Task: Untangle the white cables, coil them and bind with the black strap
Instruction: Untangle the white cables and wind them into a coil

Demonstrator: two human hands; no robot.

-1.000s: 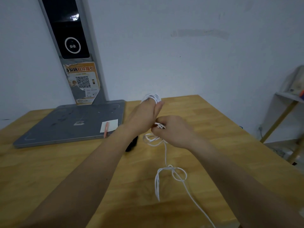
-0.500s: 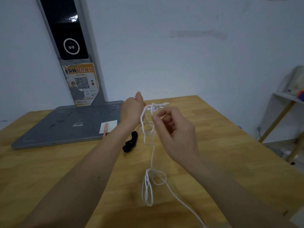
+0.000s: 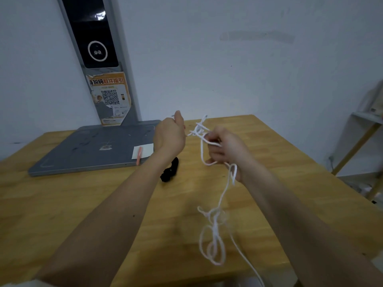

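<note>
between wider-spread hands [image 3: 170, 135] [image 3: 226, 150], white cables [image 3: 213, 230] now stretched

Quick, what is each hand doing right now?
Left hand: fingers curled, gripping an end of the white cable.
Right hand: fingers curled round loops of the same cable.
</note>
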